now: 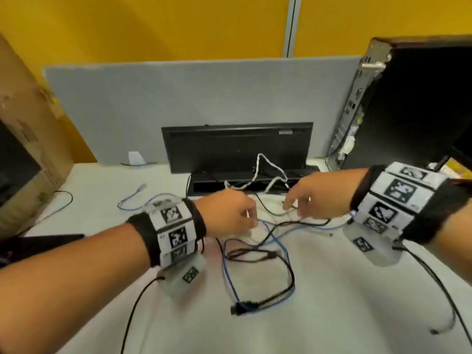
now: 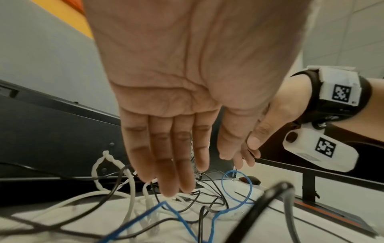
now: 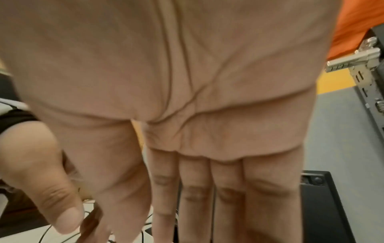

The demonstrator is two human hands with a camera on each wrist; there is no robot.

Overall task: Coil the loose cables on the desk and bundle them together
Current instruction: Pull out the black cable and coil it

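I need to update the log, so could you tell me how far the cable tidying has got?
Nothing looks coiled yet: the blue cable, black cable and white cable lie tangled on the desk. Left hand and right hand reach in with straight fingers. All coiling and bundling remains.

head view overhead, wrist views close, cables point(image 1: 258, 251) shared

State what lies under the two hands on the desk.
A tangle of white, black and blue cables lies on the desk under the left hand and right hand. Fingertip contact is hidden.
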